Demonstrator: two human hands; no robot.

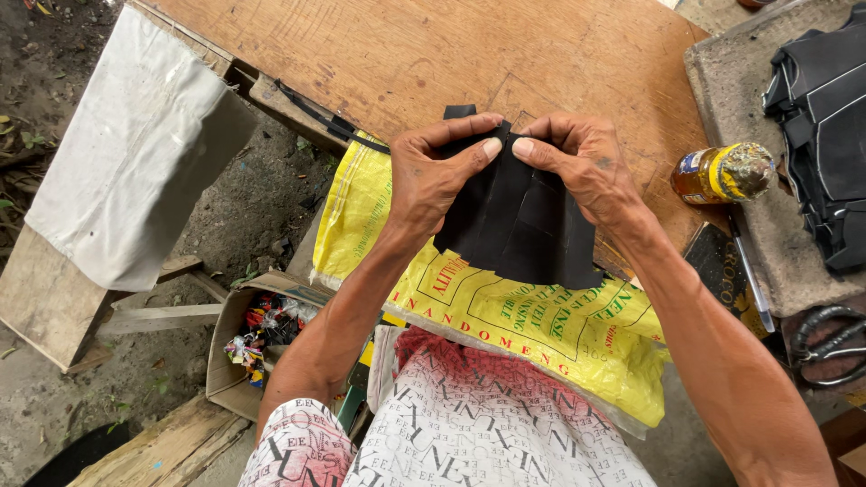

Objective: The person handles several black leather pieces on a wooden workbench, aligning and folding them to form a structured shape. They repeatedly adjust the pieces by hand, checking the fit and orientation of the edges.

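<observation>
Soft, even daylight fills the scene, bright without harsh sun. Shadows are faint: a weak one lies under the black sheet pieces [519, 216] on the yellow woven sack [505, 325], and the dirt ground [244, 198] beneath the wooden surface [469, 54] sits darker. A mild sheen shows on the amber bottle [722, 173] and the scissors [830, 343]. Focus is crisp across both hands, left hand [433, 176] and right hand [582, 167]. Wide-angle stretch bends the edges, and the patterned clothing [469, 433] nearest the lens looks enlarged.
</observation>
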